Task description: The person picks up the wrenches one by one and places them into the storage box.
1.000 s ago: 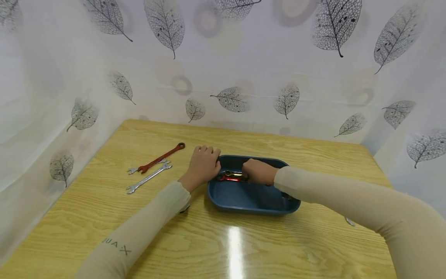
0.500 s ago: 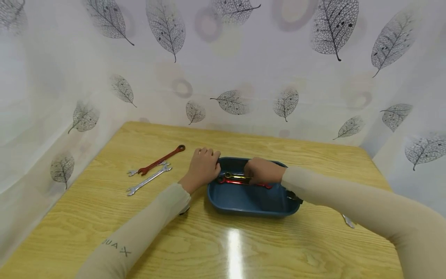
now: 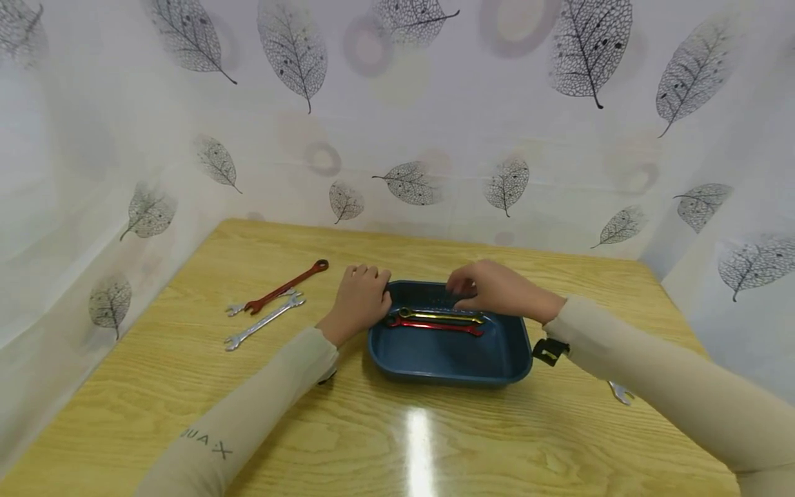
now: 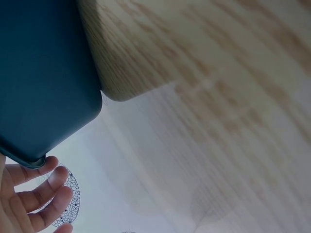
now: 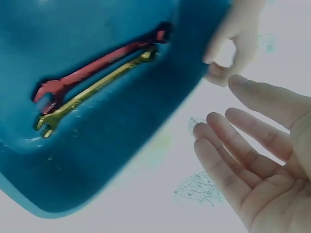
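Left of centre on the wooden table [image 3: 186, 386]: a dark red wrench [image 3: 287, 284] lying across a small silver wrench [image 3: 239, 305], with a longer silver wrench [image 3: 264, 320] just below. At the lower right, another silver wrench end [image 3: 621, 393]. Behind, a leaf-patterned white backdrop [image 3: 397, 124].

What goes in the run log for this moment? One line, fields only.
left hand: rests on blue tray rim | right hand: open above tray | gold wrench, red wrench: in tray
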Motion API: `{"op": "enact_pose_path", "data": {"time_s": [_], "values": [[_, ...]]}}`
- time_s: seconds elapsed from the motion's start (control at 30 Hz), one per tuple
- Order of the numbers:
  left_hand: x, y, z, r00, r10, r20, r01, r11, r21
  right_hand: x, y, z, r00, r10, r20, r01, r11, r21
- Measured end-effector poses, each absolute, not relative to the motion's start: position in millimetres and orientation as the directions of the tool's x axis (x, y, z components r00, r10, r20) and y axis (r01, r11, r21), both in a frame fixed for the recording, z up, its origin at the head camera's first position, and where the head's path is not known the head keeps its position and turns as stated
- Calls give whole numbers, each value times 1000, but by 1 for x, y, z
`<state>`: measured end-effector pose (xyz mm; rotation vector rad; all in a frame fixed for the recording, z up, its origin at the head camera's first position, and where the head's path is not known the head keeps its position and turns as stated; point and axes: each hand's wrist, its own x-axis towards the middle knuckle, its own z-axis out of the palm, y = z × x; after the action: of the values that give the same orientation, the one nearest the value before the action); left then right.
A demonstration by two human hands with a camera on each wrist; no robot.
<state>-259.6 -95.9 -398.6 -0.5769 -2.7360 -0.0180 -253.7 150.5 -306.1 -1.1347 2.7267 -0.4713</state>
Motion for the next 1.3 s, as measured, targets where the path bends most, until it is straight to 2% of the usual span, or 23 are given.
{"op": "enact_pose_path", "data": {"time_s": [0.3, 0.63, 0.8, 1.3], "values": [[-262, -91, -402, -848, 398, 350, 410, 911, -43, -235, 174, -292, -746, -665, 32, -635, 696, -336], [-262, -85, -403, -855, 403, 325, 413, 910, -42, -215, 222, -286, -846, -524, 101, -521, 771, -367], [-262, -84, -402, -861, 403, 310, 406, 912, -56, -206, 245, -285, -865, -479, 148, -499, 795, -345], [-261, -95, -400, -853, 402, 334, 402, 913, -73, -205, 297, -306, -926, -334, 176, -376, 854, -359]]}}
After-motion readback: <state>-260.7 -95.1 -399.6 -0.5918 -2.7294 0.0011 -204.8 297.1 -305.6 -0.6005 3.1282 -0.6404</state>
